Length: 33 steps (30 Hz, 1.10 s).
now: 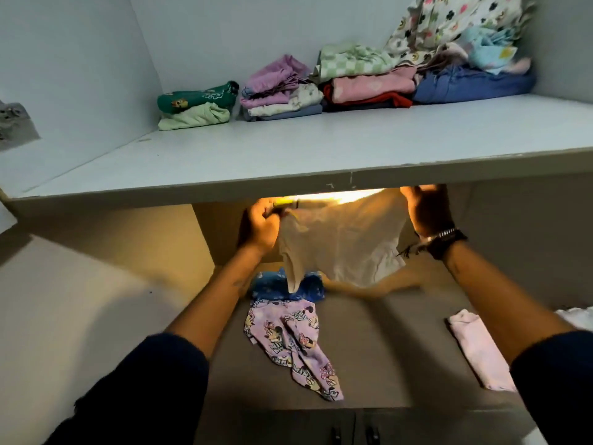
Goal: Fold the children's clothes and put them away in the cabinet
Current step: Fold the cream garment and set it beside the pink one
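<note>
A small white garment (346, 242) hangs spread in the air under the upper shelf edge, lit from behind. My left hand (263, 224) grips its left top corner and my right hand (428, 213) grips its right top corner; a bracelet sits on the right wrist. Below it on the lower surface lie a blue garment (276, 289) and purple cartoon-print pants (295, 342), unfolded. A folded pale pink piece (478, 351) lies to the right. On the upper cabinet shelf (288, 155) stand stacks of folded clothes (353, 85).
A green and pale-green bundle (197, 106) sits at the left end of the stacks, a floral cloth (449, 24) heaps at the far right. White cloth (577, 316) shows at the right edge. Cabinet doors with dark handles (353, 435) are below.
</note>
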Each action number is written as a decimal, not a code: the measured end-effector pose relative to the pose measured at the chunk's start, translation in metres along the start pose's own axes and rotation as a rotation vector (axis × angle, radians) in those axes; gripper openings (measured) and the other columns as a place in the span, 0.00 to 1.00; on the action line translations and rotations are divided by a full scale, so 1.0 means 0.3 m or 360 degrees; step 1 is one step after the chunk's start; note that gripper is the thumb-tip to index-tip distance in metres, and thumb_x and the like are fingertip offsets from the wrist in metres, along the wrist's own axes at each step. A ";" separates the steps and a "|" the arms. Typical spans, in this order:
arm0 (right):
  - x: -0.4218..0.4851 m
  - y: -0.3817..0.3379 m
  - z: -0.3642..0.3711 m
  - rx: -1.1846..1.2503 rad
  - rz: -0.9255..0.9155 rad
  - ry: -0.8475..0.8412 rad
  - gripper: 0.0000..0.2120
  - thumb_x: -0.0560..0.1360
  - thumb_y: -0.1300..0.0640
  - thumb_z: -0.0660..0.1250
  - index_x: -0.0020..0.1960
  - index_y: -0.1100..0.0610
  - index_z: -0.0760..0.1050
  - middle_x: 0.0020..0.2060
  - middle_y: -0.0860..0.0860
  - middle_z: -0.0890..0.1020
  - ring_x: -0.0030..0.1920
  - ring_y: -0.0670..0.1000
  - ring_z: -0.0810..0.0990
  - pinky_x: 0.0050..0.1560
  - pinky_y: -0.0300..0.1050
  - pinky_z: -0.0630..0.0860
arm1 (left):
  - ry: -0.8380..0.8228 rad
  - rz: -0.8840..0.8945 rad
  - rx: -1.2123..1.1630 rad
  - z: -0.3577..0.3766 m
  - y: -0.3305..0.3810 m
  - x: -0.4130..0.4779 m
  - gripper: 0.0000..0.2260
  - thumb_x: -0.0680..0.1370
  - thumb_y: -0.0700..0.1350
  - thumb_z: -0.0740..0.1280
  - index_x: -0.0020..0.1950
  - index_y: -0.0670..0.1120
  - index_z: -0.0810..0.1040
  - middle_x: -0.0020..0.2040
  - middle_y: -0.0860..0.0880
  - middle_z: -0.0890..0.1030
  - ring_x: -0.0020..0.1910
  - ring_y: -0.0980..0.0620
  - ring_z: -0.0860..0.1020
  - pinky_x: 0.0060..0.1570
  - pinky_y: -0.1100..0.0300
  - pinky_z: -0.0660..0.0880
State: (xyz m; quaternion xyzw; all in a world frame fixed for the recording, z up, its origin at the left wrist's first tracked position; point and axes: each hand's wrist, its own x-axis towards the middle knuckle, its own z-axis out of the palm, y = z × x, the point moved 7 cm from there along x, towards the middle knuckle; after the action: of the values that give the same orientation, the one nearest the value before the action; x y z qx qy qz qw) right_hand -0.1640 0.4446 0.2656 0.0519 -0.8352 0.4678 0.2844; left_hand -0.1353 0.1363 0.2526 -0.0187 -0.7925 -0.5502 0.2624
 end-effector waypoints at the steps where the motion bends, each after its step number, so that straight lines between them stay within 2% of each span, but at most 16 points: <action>1: -0.074 0.008 -0.023 0.0136 -0.0071 -0.0078 0.10 0.74 0.56 0.62 0.52 0.58 0.76 0.46 0.57 0.81 0.48 0.53 0.79 0.48 0.31 0.71 | -0.0170 -0.0018 -0.0004 0.016 -0.032 -0.064 0.18 0.75 0.26 0.60 0.45 0.49 0.79 0.43 0.46 0.79 0.41 0.55 0.78 0.46 0.57 0.76; 3: -0.248 0.045 -0.052 0.0108 -0.0240 -0.0350 0.09 0.69 0.54 0.65 0.50 0.51 0.72 0.44 0.44 0.77 0.44 0.39 0.76 0.45 0.26 0.69 | -0.0494 -0.0035 0.0104 0.019 -0.114 -0.222 0.19 0.74 0.30 0.60 0.46 0.54 0.79 0.44 0.48 0.81 0.45 0.54 0.80 0.45 0.59 0.78; 7: -0.585 0.278 -0.075 -0.0262 -0.0149 -0.0876 0.14 0.68 0.62 0.72 0.48 0.48 0.74 0.42 0.43 0.77 0.41 0.44 0.77 0.40 0.32 0.71 | -0.1103 -0.0102 0.0491 0.018 -0.293 -0.568 0.11 0.75 0.39 0.64 0.45 0.55 0.80 0.41 0.59 0.79 0.39 0.62 0.77 0.39 0.68 0.72; 10: -0.782 0.419 -0.071 -0.0340 0.0084 -0.1234 0.11 0.73 0.60 0.71 0.46 0.45 0.75 0.43 0.41 0.79 0.47 0.41 0.77 0.46 0.36 0.74 | -0.1523 -0.0123 0.0686 0.056 -0.381 -0.744 0.07 0.75 0.38 0.67 0.50 0.48 0.82 0.44 0.55 0.78 0.41 0.63 0.74 0.44 0.63 0.74; 13: -0.867 0.479 -0.063 -0.0312 0.0238 -0.1443 0.07 0.74 0.57 0.71 0.49 0.46 0.78 0.48 0.43 0.79 0.51 0.42 0.77 0.54 0.42 0.76 | -0.1681 -0.0238 0.0779 0.080 -0.432 -0.806 0.10 0.77 0.41 0.67 0.58 0.48 0.80 0.52 0.52 0.80 0.46 0.62 0.76 0.46 0.74 0.72; 16: -0.863 0.499 -0.056 -0.0274 0.0321 -0.1484 0.07 0.72 0.56 0.73 0.48 0.47 0.80 0.46 0.43 0.81 0.49 0.43 0.79 0.53 0.41 0.77 | -0.1618 -0.0270 0.0664 0.099 -0.408 -0.771 0.07 0.77 0.42 0.68 0.52 0.51 0.81 0.49 0.52 0.82 0.43 0.57 0.78 0.44 0.67 0.75; 18: -0.837 0.504 -0.050 -0.0199 0.0410 -0.1493 0.08 0.70 0.56 0.76 0.46 0.46 0.81 0.43 0.43 0.84 0.46 0.41 0.81 0.49 0.36 0.77 | -0.1513 -0.0348 0.0501 0.111 -0.394 -0.714 0.06 0.76 0.40 0.68 0.46 0.52 0.81 0.44 0.53 0.82 0.38 0.56 0.79 0.39 0.61 0.77; 20: -0.781 0.511 -0.045 -0.0121 0.0521 -0.1428 0.04 0.68 0.50 0.76 0.41 0.47 0.83 0.39 0.42 0.85 0.41 0.41 0.82 0.43 0.33 0.76 | -0.1416 -0.0545 0.0295 0.143 -0.399 -0.642 0.04 0.77 0.42 0.69 0.46 0.50 0.80 0.42 0.50 0.83 0.35 0.58 0.80 0.32 0.66 0.76; 21: -0.739 0.522 -0.043 -0.0081 0.0561 -0.1351 0.07 0.68 0.45 0.75 0.38 0.48 0.83 0.37 0.43 0.85 0.37 0.43 0.82 0.40 0.34 0.77 | -0.1355 -0.0635 0.0229 0.166 -0.406 -0.597 0.01 0.77 0.44 0.70 0.47 0.49 0.80 0.42 0.48 0.83 0.33 0.59 0.80 0.30 0.67 0.75; 24: -0.604 0.585 -0.012 -0.0123 0.0649 -0.1136 0.25 0.71 0.34 0.68 0.30 0.55 0.75 0.25 0.50 0.78 0.27 0.47 0.75 0.32 0.39 0.74 | -0.1115 -0.0862 0.0222 0.230 -0.468 -0.458 0.08 0.77 0.49 0.69 0.46 0.45 0.78 0.34 0.49 0.78 0.25 0.59 0.73 0.25 0.66 0.68; 27: -0.543 0.677 0.077 -0.0098 0.1024 -0.0954 0.28 0.72 0.34 0.65 0.24 0.53 0.70 0.20 0.46 0.73 0.27 0.49 0.72 0.32 0.44 0.68 | -0.0963 -0.1111 0.0407 0.288 -0.561 -0.373 0.10 0.78 0.50 0.68 0.43 0.44 0.76 0.29 0.45 0.75 0.22 0.52 0.68 0.24 0.63 0.63; 28: -0.529 0.696 0.099 -0.0184 0.1097 -0.0829 0.26 0.73 0.35 0.64 0.26 0.53 0.72 0.22 0.47 0.74 0.31 0.53 0.74 0.35 0.45 0.67 | -0.0886 -0.1161 0.0485 0.292 -0.584 -0.355 0.10 0.78 0.50 0.67 0.47 0.43 0.75 0.33 0.42 0.79 0.24 0.50 0.70 0.25 0.62 0.65; 29: -0.524 0.710 0.113 -0.0331 0.1137 -0.0724 0.23 0.74 0.35 0.63 0.34 0.54 0.76 0.30 0.51 0.79 0.37 0.56 0.78 0.39 0.46 0.68 | -0.0771 -0.1186 0.0541 0.292 -0.599 -0.340 0.12 0.79 0.49 0.66 0.54 0.42 0.74 0.40 0.40 0.82 0.29 0.47 0.75 0.28 0.60 0.69; 30: -0.527 0.715 0.117 -0.0507 0.1145 -0.0628 0.25 0.74 0.35 0.62 0.47 0.57 0.77 0.41 0.55 0.82 0.46 0.59 0.80 0.43 0.48 0.71 | -0.0646 -0.1188 0.0608 0.283 -0.610 -0.331 0.15 0.79 0.49 0.66 0.60 0.42 0.71 0.47 0.39 0.82 0.36 0.44 0.78 0.33 0.57 0.74; 31: -0.542 0.707 0.116 -0.0694 0.1089 -0.0552 0.28 0.74 0.34 0.61 0.57 0.59 0.73 0.52 0.58 0.80 0.53 0.62 0.79 0.48 0.50 0.74 | -0.0544 -0.1151 0.0700 0.269 -0.611 -0.328 0.16 0.79 0.49 0.65 0.63 0.43 0.69 0.52 0.40 0.81 0.43 0.42 0.80 0.40 0.53 0.78; 33: -0.595 0.661 0.115 -0.0931 0.0867 -0.0486 0.29 0.75 0.35 0.60 0.65 0.57 0.68 0.61 0.59 0.75 0.58 0.62 0.76 0.53 0.54 0.76 | -0.0474 -0.0940 0.0986 0.255 -0.597 -0.346 0.18 0.79 0.48 0.64 0.67 0.47 0.66 0.58 0.43 0.78 0.51 0.41 0.79 0.51 0.49 0.78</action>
State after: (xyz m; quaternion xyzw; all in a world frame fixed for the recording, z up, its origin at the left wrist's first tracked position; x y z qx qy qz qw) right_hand -0.1001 0.4951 0.0092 -0.1848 -0.9484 0.2563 0.0262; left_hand -0.1331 0.1602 0.0333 0.2087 -0.9203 -0.3297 -0.0296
